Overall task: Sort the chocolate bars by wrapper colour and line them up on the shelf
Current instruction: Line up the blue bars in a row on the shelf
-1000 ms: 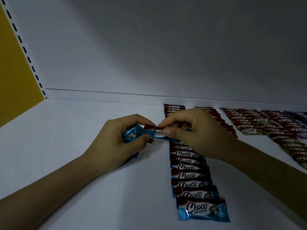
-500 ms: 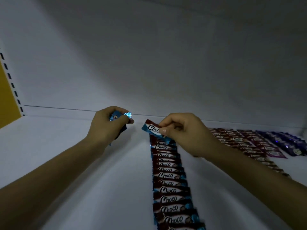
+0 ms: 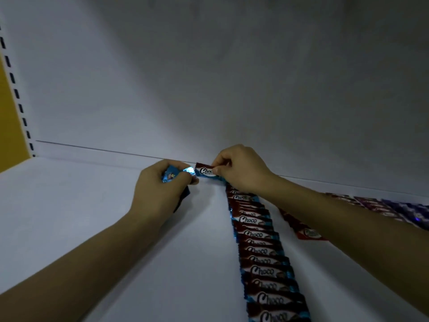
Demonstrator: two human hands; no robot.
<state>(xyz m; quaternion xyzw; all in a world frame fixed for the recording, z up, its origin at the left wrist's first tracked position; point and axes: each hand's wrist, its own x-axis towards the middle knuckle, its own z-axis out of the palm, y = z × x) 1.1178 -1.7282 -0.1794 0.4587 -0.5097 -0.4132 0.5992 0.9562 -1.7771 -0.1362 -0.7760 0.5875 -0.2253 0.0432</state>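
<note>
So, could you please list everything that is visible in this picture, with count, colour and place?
blue-edged row: many overlapped bars, count unclear, brown and blue, centre right of shelf
held bar: one, brown and blue, at far end of that row
bunch of bars: count unclear, blue, in left hand
red row: count unclear, red, behind right forearm
purple rows: count unclear, purple, far right
shelf: one, white
yellow panel: one, far left
left hand: gripping the bunch
right hand: pinching the held bar
</note>
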